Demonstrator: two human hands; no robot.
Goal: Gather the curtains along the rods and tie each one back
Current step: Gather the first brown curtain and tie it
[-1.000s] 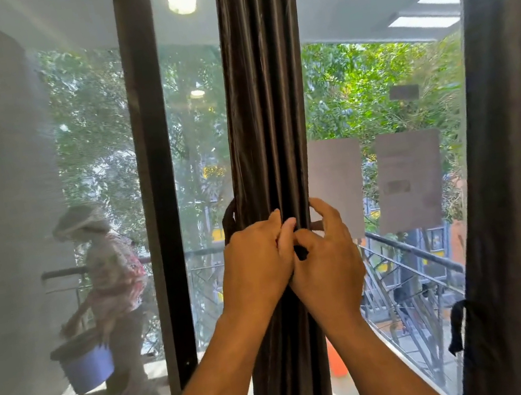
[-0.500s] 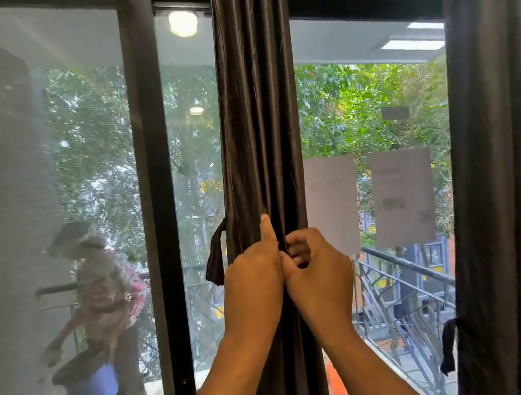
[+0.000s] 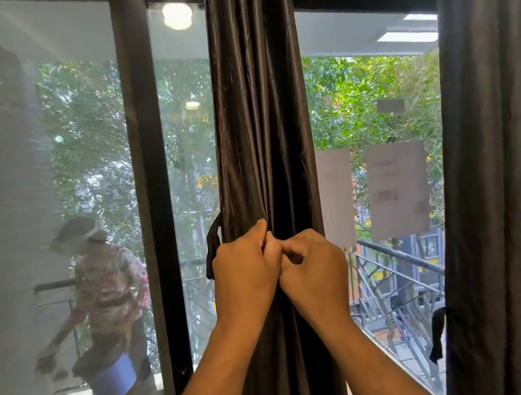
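Pinching at the front of the gathered brown curtain (image 3: 260,127), the left hand (image 3: 247,269) and right hand (image 3: 315,267) are touching, each grip curling around its dark tie-back strap (image 3: 213,251), between window panes.

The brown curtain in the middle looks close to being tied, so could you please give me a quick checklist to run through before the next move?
1. Brown curtain gathered into one narrow bundle: ok.
2. Left hand and right hand both at the front of the bundle, fingers curled: ok.
3. Tie-back strap passes behind the bundle, a loop showing at its left edge: ok.
4. Strap ends held or knot made: cannot tell, the hands hide them.
5. Grey curtain on the right tied back: cannot tell; a dark strap hangs at its left edge.
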